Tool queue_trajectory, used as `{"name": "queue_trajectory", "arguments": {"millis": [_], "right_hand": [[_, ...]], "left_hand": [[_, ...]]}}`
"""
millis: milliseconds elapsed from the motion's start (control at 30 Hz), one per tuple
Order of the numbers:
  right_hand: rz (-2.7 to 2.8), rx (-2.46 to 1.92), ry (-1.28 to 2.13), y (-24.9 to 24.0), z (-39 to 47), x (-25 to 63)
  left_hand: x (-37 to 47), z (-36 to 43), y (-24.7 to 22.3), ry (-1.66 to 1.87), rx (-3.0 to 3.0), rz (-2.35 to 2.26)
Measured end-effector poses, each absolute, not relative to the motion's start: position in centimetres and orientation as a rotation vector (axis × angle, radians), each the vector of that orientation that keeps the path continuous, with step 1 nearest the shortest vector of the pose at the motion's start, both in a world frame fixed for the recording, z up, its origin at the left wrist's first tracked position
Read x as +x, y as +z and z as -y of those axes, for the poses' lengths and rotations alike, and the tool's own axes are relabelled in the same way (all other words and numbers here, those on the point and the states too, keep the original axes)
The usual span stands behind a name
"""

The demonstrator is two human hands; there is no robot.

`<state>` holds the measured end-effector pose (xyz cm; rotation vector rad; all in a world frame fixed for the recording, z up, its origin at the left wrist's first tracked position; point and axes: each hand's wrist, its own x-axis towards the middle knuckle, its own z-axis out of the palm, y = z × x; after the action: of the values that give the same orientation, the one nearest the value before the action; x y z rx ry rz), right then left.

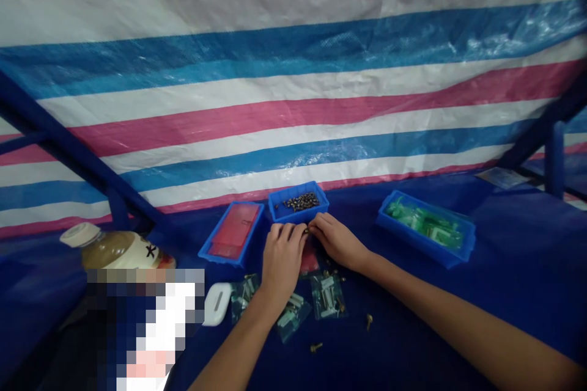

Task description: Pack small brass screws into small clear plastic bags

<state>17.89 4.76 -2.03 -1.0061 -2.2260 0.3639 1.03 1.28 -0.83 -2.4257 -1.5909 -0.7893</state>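
My left hand (283, 258) and my right hand (338, 241) meet just in front of a blue bin of small dark metal pieces (302, 201). Their fingers are closed, fingertips almost touching, at a tiny brass-coloured metal piece (306, 231) whose exact shape is too small to tell. Beneath the hands lies a red packet (309, 261), partly hidden. Closer to me are clear bags of white plugs and screws, one below the right hand (328, 297) and another beside my left wrist (293, 316). Loose brass-coloured screws (316, 347) lie on the blue tabletop.
A blue bin with red sheets (233, 229) stands left, another with green packets (426, 226) right. A white oval case (217, 304) and a large bottle (119, 249) are at left, near a blurred-out patch. Striped sheeting (293, 85) hangs behind the table.
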Motion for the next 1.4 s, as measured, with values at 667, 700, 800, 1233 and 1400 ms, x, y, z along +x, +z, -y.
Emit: {"name": "queue_trajectory", "arguments": {"millis": [667,700,800,1233,1400], "right_hand": [[2.034,-1.060,0.560,-1.3,-4.4,18.5],[2.015,-1.079,0.562,-1.4,-4.4,18.5],[1.971,-1.087,0.590,-1.7,-4.4,18.6],[1.855,-1.266,0.222,-1.9,-5.9,18.7],[2.317,-1.056,0.366,-2.3,-5.6,18.8]], "left_hand": [[1.3,-1.0,-0.5,-0.830,-2.357,1.673],[1.3,-1.0,-0.6,-0.852,-2.352,1.683],[1.2,-1.2,-0.6,-0.897,-2.328,1.719],[1.1,-1.1,-0.9,-0.806,-2.271,1.850],[0.9,-0.9,-0.7,-0.856,-2.311,1.914]]}}
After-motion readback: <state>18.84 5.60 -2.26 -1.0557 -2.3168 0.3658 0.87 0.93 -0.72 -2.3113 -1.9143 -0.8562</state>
